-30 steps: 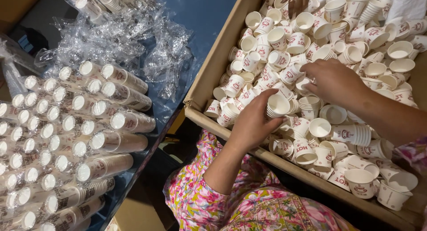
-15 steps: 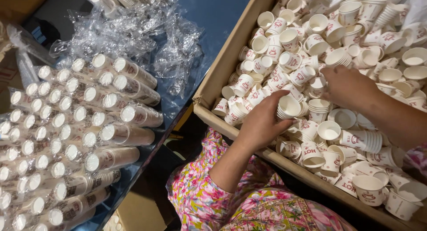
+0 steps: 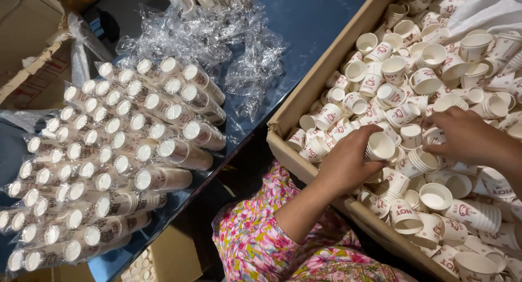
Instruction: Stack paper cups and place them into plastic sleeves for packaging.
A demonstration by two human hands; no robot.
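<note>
Your two hands are working among loose paper cups in a cardboard box on the right.

Your left hand (image 3: 350, 162) is closed around a small white paper cup (image 3: 379, 146), which lies on its side with its open mouth turned to the right, just above the near left part of the cardboard box (image 3: 304, 94). Your right hand (image 3: 462, 138) rests a little to the right, with the fingers curled down onto the loose cups (image 3: 413, 81); you cannot tell if it really grips one. The box is full of such white cups with red print. On the left, on the blue table (image 3: 321, 16), wrapped stacks of cups (image 3: 125, 151) lie in rows, with crumpled clear plastic (image 3: 217, 43) behind them, at the far side.
</note>
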